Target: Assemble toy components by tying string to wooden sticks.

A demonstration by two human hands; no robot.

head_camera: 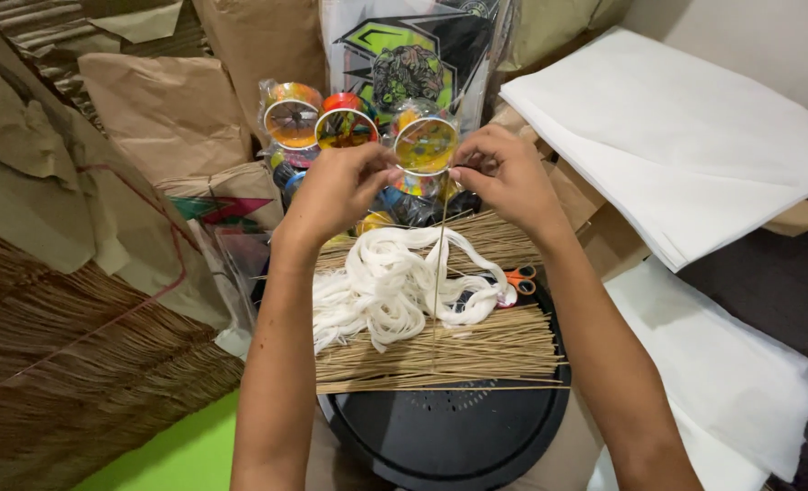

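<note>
Both hands, the left hand [338,186] and right hand [504,173], pinched narrow on a thin stick [439,273] hanging toward 6 o'clock over the white thread [390,284], which I judged could snag it, or the stick could snap.

Illumination is bright, even and diffuse, with no single source identifiable. Shadows are soft and short. The white paper sheets [677,127] at upper right are near overexposure and lose surface detail. The black round tray [458,436] shows a faint sheen. Focus is sharp at centre; slight softness and wide-angle stretching appear toward the frame edges. Colours are saturated.
</note>
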